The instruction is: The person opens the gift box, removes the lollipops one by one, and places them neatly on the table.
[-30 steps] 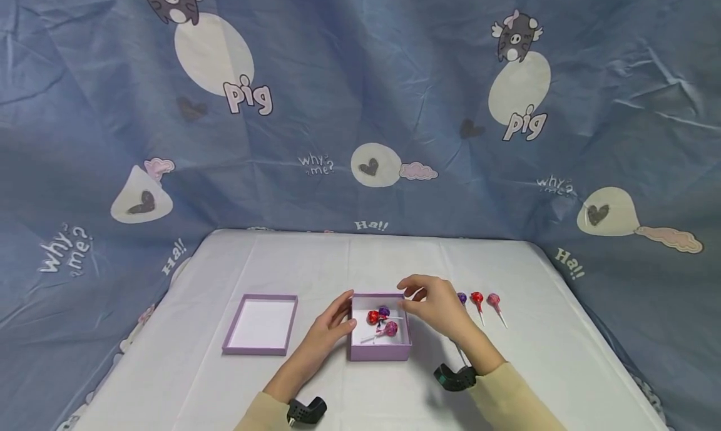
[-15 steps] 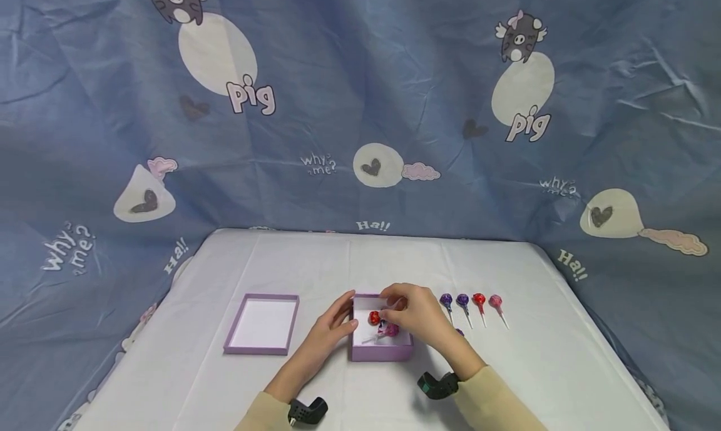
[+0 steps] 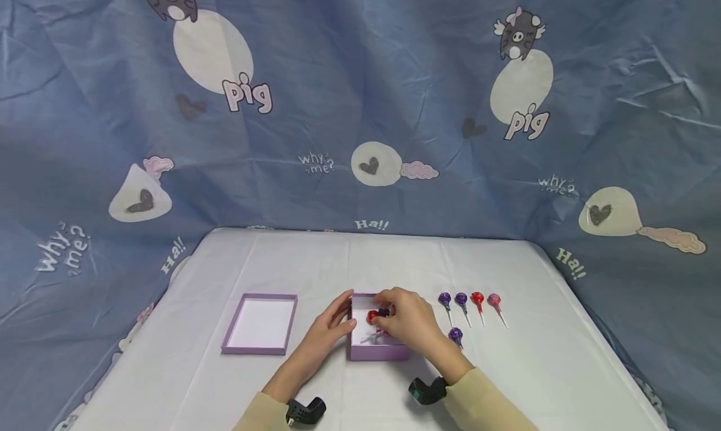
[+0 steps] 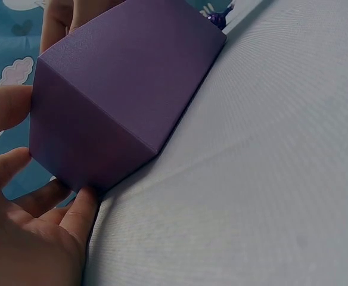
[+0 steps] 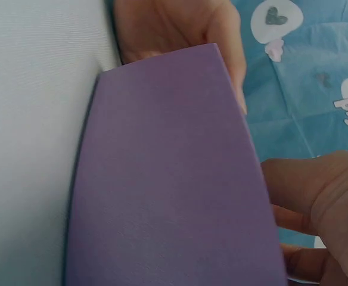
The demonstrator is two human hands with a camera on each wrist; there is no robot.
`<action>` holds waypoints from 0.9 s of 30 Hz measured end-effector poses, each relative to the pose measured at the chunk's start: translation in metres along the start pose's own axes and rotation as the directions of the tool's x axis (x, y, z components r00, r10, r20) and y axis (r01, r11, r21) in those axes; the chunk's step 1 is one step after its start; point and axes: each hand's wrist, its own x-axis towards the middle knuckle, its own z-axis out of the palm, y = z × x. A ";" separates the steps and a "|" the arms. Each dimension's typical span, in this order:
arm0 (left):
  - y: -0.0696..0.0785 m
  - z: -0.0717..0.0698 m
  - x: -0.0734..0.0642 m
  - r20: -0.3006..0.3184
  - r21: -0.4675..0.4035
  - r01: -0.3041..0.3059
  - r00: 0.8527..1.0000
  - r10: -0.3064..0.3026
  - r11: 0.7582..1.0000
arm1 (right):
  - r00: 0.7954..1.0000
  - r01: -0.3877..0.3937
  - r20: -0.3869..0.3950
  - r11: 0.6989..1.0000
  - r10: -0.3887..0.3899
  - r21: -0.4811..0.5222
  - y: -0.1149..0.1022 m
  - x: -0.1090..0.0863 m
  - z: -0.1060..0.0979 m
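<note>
A purple box (image 3: 380,353) stands uncovered on the table with lollipops inside. My left hand (image 3: 333,326) rests against its left side, fingers extended toward the back corner and thumb touching the rim. Over the box's right side, my right hand (image 3: 410,318) reaches in and pinches a purple lollipop (image 3: 384,311) between thumb and fingers. A red lollipop (image 3: 372,317) lies just left of it, and a pink one is mostly covered by the hand. In the right wrist view the box wall (image 5: 168,173) hides the right fingertips.
The shallow purple lid (image 3: 262,323) lies inside up on the left. To the right are two purple lollipops (image 3: 461,299), a red one (image 3: 477,298) and a pink one (image 3: 494,300) in a row, with another purple lollipop (image 3: 455,336) nearer. A blue patterned cloth (image 3: 315,112) hangs behind.
My right hand has moved left from the box's right rim into the box, and its fingers have come around the purple lollipop. The left hand stays in place.
</note>
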 end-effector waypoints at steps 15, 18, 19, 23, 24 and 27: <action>-0.004 -0.002 0.000 -0.001 0.000 -0.008 1.000 0.008 1.000 | 0.993 0.080 -0.079 0.991 -0.088 -0.104 0.003 -0.001 0.015; -0.005 -0.001 0.000 -0.001 0.002 -0.010 1.000 0.010 1.000 | 0.990 0.102 -0.080 0.987 -0.113 -0.126 0.005 -0.001 0.018; -0.005 -0.001 0.000 0.000 0.001 -0.011 1.000 0.011 1.000 | 0.990 0.106 -0.077 0.986 -0.117 -0.130 0.005 -0.001 0.019; -0.005 -0.001 0.001 0.003 -0.003 -0.016 1.000 0.016 1.000 | 0.992 0.106 -0.050 0.986 -0.114 -0.132 0.006 -0.001 0.021; -0.004 -0.001 0.001 0.004 -0.002 -0.017 1.000 0.017 1.000 | 0.992 0.108 -0.045 0.986 -0.115 -0.128 0.006 -0.001 0.021; -0.004 0.000 0.002 0.004 -0.002 -0.018 1.000 0.018 1.000 | 0.992 0.114 -0.033 0.986 -0.119 -0.123 0.007 -0.001 0.023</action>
